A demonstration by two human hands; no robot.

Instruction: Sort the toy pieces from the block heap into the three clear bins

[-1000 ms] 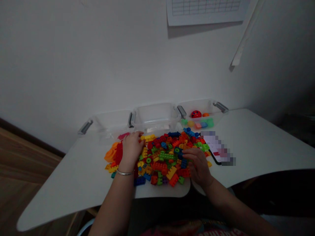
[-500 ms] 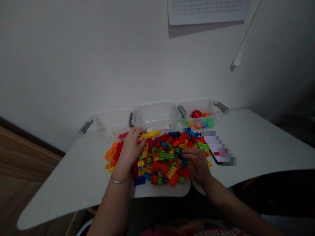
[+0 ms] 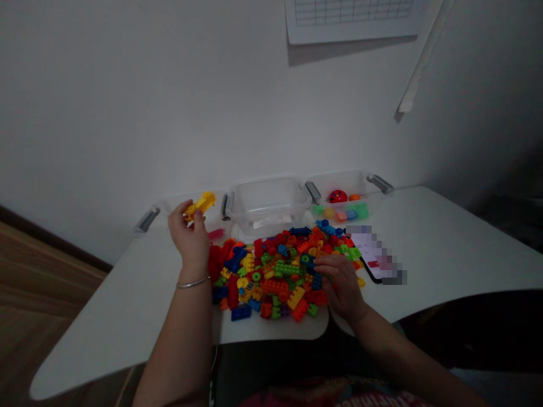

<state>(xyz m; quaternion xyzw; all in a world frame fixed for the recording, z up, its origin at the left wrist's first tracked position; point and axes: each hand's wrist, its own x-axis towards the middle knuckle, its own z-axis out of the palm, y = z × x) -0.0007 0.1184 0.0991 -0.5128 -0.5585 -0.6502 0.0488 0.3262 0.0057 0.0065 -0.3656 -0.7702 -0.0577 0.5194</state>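
My left hand (image 3: pixel 189 229) is raised at the front of the left clear bin (image 3: pixel 193 199), pinching a yellow building-block piece (image 3: pixel 200 206) between thumb and fingers. The piece is long and knobbly and tilts up to the right. A large heap of coloured building blocks (image 3: pixel 275 285) covers the middle of the table. At the heap's right edge rests my right hand (image 3: pixel 344 285), its fingers loosely bent and the thumb apart. Its fingertips touch or nearly touch a dark blue block (image 3: pixel 310 264); no block shows within the hand.
A middle clear bin (image 3: pixel 269 198) stands against the wall. The right clear bin (image 3: pixel 360 178) has a red ball-like toy (image 3: pixel 338 196) and coloured pieces. A phone (image 3: pixel 368 254) lies right of the heap on the white table (image 3: pixel 445 243). Blue wheeled-looking pieces (image 3: pixel 328 227) lie at the back.
My left hand has lifted the yellow piece from the back of the heap and carried it left and up to the left bin. The right hand has hardly moved.
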